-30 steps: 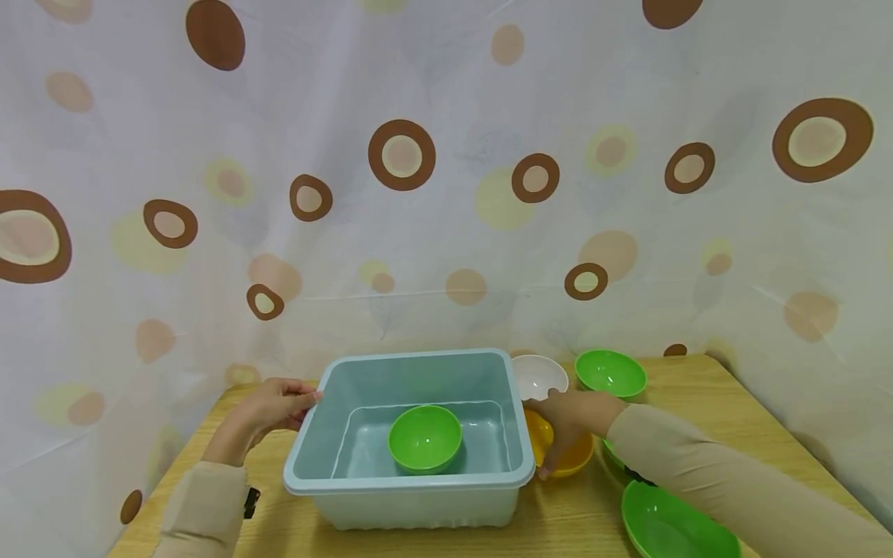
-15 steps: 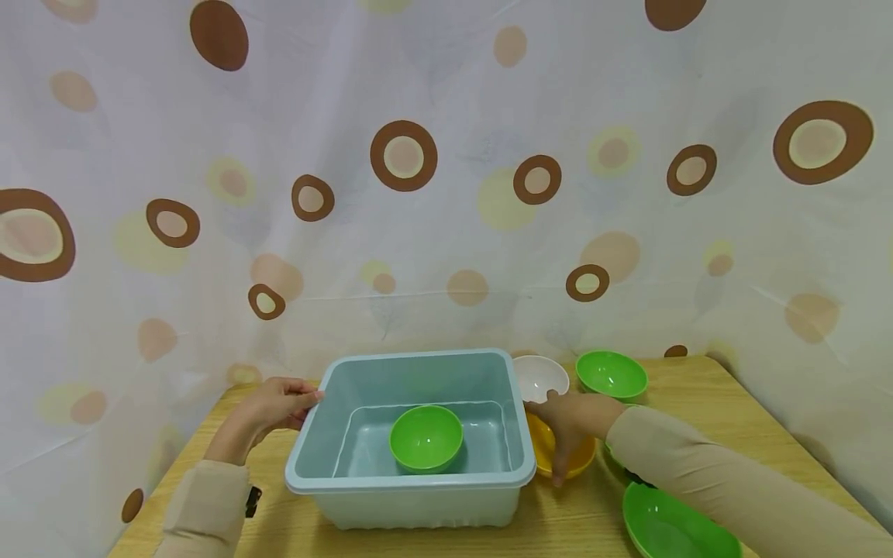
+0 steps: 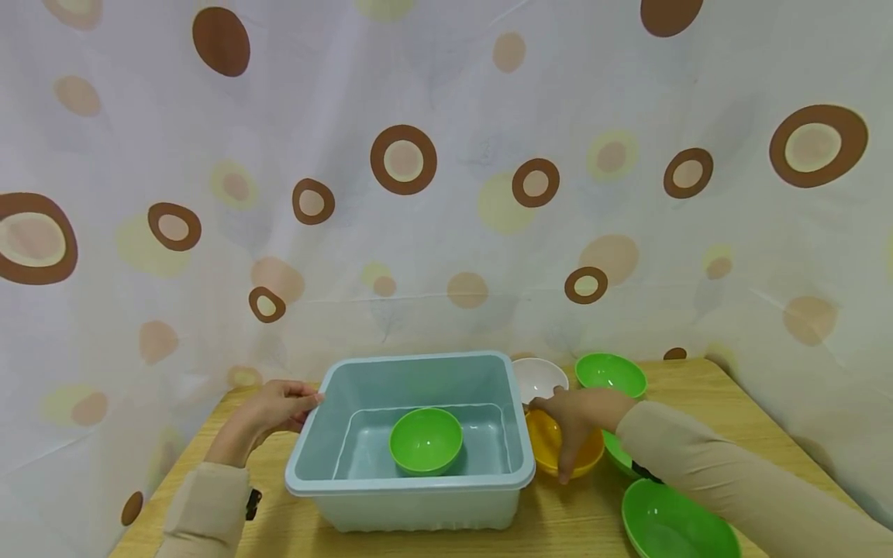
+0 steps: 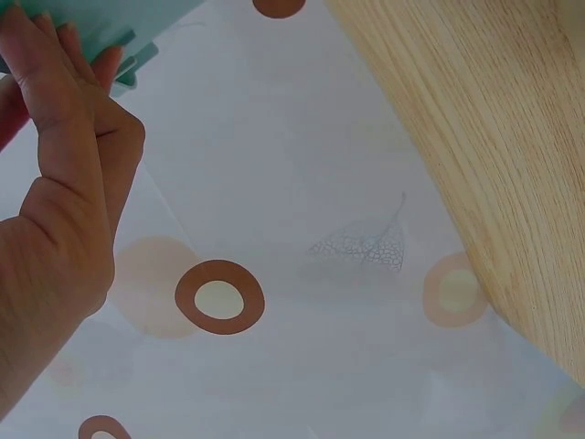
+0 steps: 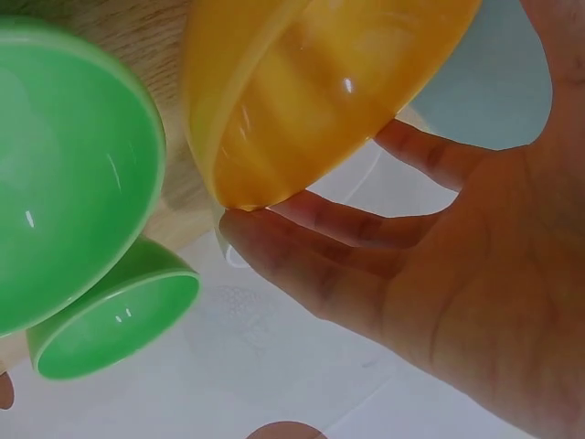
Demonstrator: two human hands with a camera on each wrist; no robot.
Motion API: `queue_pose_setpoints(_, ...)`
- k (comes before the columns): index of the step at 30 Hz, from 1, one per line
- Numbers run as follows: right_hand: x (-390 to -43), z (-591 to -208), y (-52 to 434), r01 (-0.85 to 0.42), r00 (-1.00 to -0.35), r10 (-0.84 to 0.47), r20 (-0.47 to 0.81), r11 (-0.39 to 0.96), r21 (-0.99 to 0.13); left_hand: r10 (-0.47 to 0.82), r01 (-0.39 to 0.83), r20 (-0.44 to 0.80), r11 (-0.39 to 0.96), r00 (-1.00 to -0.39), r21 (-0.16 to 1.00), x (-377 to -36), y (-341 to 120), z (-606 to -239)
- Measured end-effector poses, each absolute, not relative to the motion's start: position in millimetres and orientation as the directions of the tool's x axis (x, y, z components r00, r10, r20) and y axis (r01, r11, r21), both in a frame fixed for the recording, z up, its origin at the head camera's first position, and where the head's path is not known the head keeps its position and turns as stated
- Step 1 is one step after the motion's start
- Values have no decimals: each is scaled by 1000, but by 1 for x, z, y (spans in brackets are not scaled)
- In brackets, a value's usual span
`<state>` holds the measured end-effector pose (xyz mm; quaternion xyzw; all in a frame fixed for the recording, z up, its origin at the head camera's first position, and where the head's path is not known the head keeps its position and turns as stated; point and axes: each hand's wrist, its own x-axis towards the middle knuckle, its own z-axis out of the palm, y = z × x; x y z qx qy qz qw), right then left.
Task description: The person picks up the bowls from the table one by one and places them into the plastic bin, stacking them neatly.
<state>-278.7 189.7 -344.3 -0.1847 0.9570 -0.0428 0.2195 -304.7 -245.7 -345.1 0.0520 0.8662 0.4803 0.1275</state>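
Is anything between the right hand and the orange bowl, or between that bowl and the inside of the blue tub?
Nothing visible separates the right hand from the orange bowl; its fingertips touch the rim. Between that bowl and the inside of the blue tub stands the tub's right wall.

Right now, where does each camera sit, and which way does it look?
Head: on the person's head, facing forward and down at the tub and orange bowl; left hand, right hand and sleeves show.
Left wrist: on that wrist, looking past the left hand at the tub's edge, sheet and table; that hand shows.
Right wrist: on that wrist, looking at the right hand touching the orange bowl, near two green bowls; that hand shows.
Shared: head and right wrist both see the orange bowl.
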Motion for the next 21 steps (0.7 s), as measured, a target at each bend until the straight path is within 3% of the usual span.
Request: queue_pose_setpoints(21, -278, -320, 197, -343, -842, -373, -389, 928, -146, 176, -59, -176, 522, -968, 851, -305, -244, -346)
